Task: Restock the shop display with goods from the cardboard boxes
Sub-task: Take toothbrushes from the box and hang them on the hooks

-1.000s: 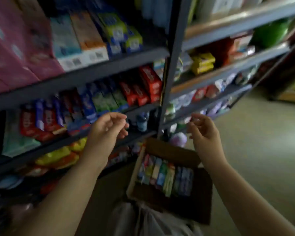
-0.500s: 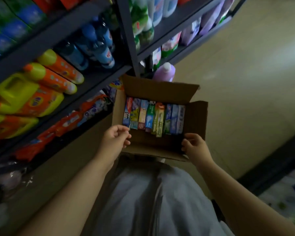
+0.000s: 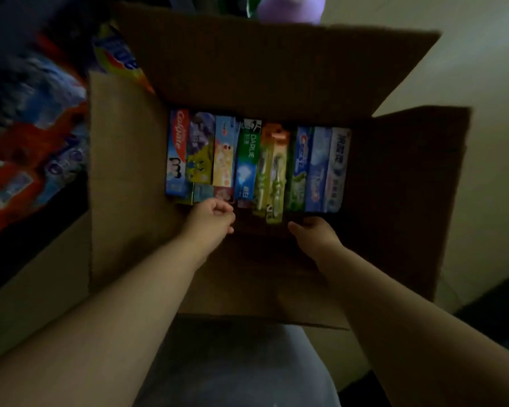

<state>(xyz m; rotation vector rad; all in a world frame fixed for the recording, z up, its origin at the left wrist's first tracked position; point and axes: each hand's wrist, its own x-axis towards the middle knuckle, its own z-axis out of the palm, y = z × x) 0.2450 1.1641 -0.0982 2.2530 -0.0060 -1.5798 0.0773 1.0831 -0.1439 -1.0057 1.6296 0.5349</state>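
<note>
Head view, looking straight down into an open cardboard box [image 3: 124, 171] on a pale floor [image 3: 482, 69], flaps spread at 12, 3, 6 and 9 o'clock. Packed upright in a single row along the box's 12 o'clock wall: toothpaste cartons, from a red-and-blue Colgate carton [image 3: 177, 154] at the 9 o'clock end, past a green Darlie carton [image 3: 249, 157] and a green toothbrush pack [image 3: 272, 174] near the middle, to a pale blue-white carton [image 3: 337, 168] at the 3 o'clock end. Left hand [image 3: 210, 218] reaching in at the row's 6 o'clock edge, fingers curled at the bottom ends of the cartons between the Colgate and Darlie ones; actual hold on any carton not discernible, the fingertips hidden. Right hand [image 3: 315, 232] lower in the box, just at 6 o'clock of the toothbrush pack and the blue cartons, thumb out toward 9 o'clock, fingers lost in shadow; how far that grip is open impossible to tell, with nothing visibly in it. Both bare forearms entering from the 6 o'clock edge of the view, over grey clothing [image 3: 232, 362]. Blurred red, blue and orange packets [image 3: 33, 160] at 9 o'clock of the box, and a purple bottle [image 3: 291, 7] beyond its far flap at 12 o'clock. Dim light throughout.
</note>
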